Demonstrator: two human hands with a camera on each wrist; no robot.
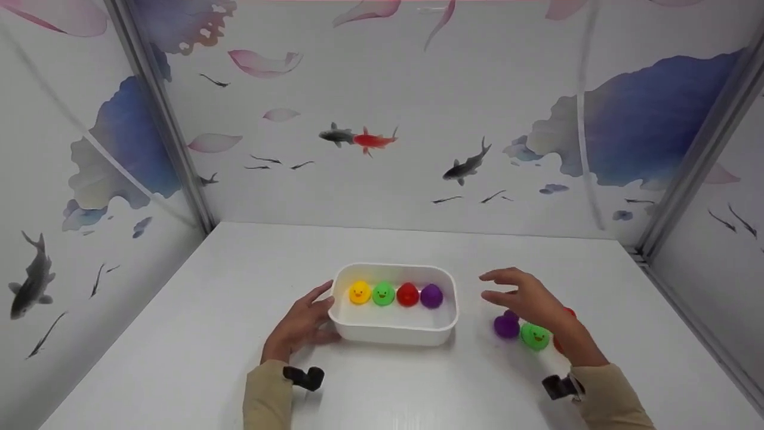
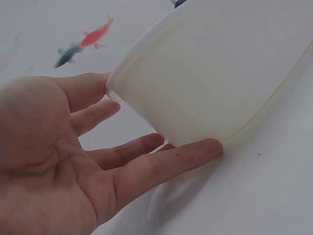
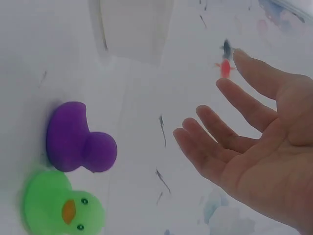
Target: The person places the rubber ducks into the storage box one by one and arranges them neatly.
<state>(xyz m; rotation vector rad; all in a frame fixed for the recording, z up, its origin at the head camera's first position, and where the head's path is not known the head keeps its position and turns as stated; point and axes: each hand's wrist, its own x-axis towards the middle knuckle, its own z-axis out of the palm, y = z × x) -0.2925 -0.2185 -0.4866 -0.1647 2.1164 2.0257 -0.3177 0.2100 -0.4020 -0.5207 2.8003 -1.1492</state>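
My left hand (image 1: pixel 301 322) braces the left end of the white box (image 1: pixel 391 335), fingers fairly straight against the outside of its wall and rim rather than clenched. My right hand (image 1: pixel 530 295) is released and holds nothing, its fingers apart in the air near the loose purple duck (image 1: pixel 507 326). That duck sits on the tabletop (image 1: pixel 382 388) to the right of the box, with the loose green duck (image 1: pixel 535 336) just beside it. Some red (image 1: pixel 558 344) shows past my wrist, though my arm hides too much for me to tell how many ducks are there. Inside the box, left to right, stand a yellow duck (image 1: pixel 359 293), a green one (image 1: pixel 383 294), a red one (image 1: pixel 408 295) and a purple one (image 1: pixel 431 296).

I'd judge the ducks light, smooth and a little squashy, hard to break but apt to roll, so thumb and fingers belong across the round body, not on the small head. The box looks thin-walled, stiff and light, likely to skid, and is best held at an end, just under the rim
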